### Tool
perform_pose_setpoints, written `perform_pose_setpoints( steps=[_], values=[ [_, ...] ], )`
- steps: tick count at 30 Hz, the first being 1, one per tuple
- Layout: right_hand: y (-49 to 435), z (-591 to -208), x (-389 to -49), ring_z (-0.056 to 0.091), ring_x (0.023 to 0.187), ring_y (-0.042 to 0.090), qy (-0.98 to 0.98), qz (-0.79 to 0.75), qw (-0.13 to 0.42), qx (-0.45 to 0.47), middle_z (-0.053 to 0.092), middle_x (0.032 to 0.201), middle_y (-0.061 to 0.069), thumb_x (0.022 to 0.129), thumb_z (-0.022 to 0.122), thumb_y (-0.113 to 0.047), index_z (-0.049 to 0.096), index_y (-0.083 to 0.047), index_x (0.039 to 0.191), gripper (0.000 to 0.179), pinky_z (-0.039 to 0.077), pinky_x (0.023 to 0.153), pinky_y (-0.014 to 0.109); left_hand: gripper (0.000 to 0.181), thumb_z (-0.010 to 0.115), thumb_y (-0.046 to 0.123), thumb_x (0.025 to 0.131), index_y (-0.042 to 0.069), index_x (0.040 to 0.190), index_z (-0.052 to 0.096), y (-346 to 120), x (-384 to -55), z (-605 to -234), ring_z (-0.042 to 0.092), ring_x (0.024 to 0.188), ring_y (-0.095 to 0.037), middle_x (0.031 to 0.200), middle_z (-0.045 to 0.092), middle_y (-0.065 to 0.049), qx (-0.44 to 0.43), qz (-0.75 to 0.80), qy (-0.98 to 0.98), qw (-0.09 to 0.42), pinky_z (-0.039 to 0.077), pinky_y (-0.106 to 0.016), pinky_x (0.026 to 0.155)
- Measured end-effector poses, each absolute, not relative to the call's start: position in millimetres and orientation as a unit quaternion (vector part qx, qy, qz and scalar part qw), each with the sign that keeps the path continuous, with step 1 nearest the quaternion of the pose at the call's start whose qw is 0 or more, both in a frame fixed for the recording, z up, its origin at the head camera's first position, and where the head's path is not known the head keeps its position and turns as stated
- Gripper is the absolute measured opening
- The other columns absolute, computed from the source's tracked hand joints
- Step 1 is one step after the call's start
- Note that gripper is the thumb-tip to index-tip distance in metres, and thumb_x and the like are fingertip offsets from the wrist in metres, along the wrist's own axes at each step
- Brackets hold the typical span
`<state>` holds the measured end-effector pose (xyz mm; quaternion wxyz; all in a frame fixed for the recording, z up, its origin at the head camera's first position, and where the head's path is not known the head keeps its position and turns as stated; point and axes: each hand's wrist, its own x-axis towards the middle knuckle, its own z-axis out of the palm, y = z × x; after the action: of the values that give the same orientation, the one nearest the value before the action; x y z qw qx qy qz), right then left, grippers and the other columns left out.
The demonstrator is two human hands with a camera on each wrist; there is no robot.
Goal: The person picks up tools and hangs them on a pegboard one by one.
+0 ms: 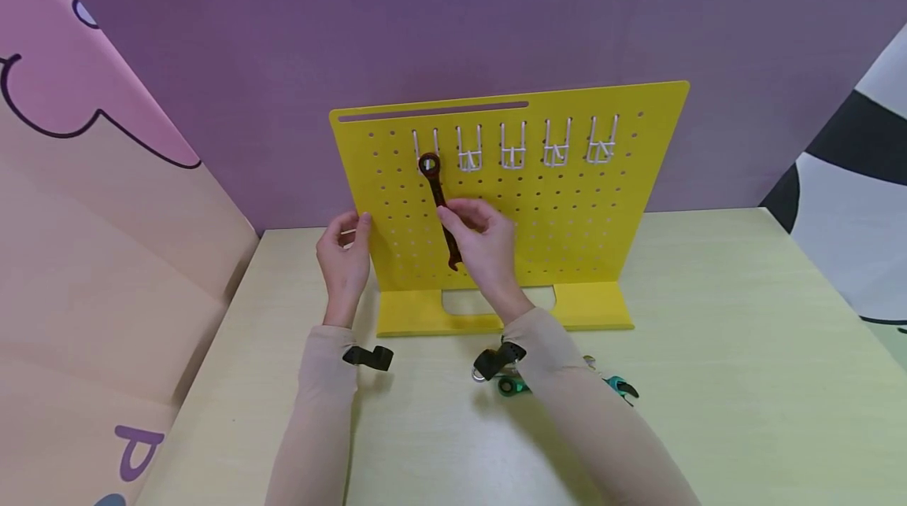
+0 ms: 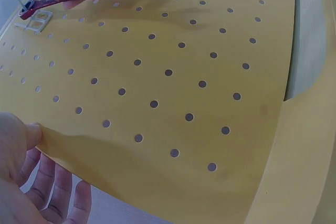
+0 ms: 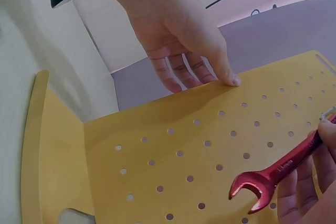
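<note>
Wrench (image 1: pixel 435 190), red, one: ring end showing before the leftmost wire hook (image 1: pixel 415 141), seating unclear; forked end pointing down. Right hand (image 1: pixel 489 242): clamping thumb and fingers on the shaft. Left hand (image 1: pixel 345 258): pinching the edge of the yellow board (image 1: pixel 397 276), thumb in front, fingers behind. Handling: keeping the board braced while squaring ring to hook should probably work best. Containers: none showing; tools (image 1: pixel 620 386), partly hidden by the right sleeve (image 1: pixel 588 419), are lying on the table (image 1: pixel 708 333).

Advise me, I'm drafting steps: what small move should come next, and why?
Probably settle the ring of the red metal wrench onto the leftmost white wire hook: they overlap in the head view, while the right hand pinches the wrench and the left hand grips the yellow perforated board.
</note>
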<state>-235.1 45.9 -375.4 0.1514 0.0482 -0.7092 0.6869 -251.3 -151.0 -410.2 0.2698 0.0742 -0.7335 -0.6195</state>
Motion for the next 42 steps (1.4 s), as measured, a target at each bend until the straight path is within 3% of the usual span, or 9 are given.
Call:
perform_pose_setpoints(
  steps=[9,18,25,37,42],
  values=[
    [40.7,-372.8,-242.0,0.074,0.093,0.013,-0.709,0.692,0.13,0.037,0.081,0.11,0.012,0.098,0.08,-0.023,0.079,-0.007,0.112,0.021,0.058,0.076,0.021,0.029,0.071,0.023,0.105,0.0,0.121,0.074,-151.6,-251.0,-410.7,0.06,0.092,-0.016,0.116,0.071,-0.018,0.07,-0.617,-0.736,0.27,0.049,-0.015,0.075],
    [38.8,-383.3,-246.1,0.071,0.088,0.012,-0.706,0.694,0.129,0.053,0.081,0.109,0.015,0.099,0.079,-0.022,0.078,-0.005,0.112,0.021,0.054,0.071,0.02,0.03,0.07,0.023,0.105,-0.001,0.123,0.073,-151.3,-250.8,-410.8,0.063,0.1,-0.031,0.118,0.071,-0.02,0.061,-0.619,-0.736,0.267,0.05,-0.014,0.075],
    [35.8,-400.3,-244.9,0.071,0.09,0.018,-0.734,0.66,0.153,0.052,0.081,0.104,0.012,0.098,0.079,-0.021,0.079,-0.007,0.11,0.018,0.053,0.073,0.02,0.03,0.071,0.023,0.105,0.0,0.122,0.074,-150.2,-250.9,-410.8,0.064,0.101,-0.032,0.118,0.071,-0.02,0.062,-0.618,-0.736,0.269,0.049,-0.015,0.076],
    [32.7,-410.6,-238.2,0.066,0.081,0.021,-0.743,0.629,0.215,0.078,0.08,0.099,0.011,0.099,0.078,-0.02,0.079,-0.006,0.109,0.017,0.046,0.059,0.02,0.03,0.07,0.023,0.105,-0.001,0.122,0.074,-150.4,-250.6,-411.5,0.064,0.1,-0.031,0.118,0.071,-0.02,0.063,-0.618,-0.736,0.269,0.049,-0.016,0.077],
    [31.9,-413.7,-235.8,0.066,0.079,0.024,-0.76,0.599,0.236,0.091,0.08,0.1,0.01,0.098,0.079,-0.019,0.078,-0.005,0.11,0.018,0.046,0.059,0.018,0.03,0.07,0.024,0.105,-0.001,0.122,0.074,-151.0,-250.8,-412.0,0.063,0.098,-0.026,0.117,0.071,-0.019,0.064,-0.621,-0.735,0.266,0.049,-0.016,0.076]
  ],
)
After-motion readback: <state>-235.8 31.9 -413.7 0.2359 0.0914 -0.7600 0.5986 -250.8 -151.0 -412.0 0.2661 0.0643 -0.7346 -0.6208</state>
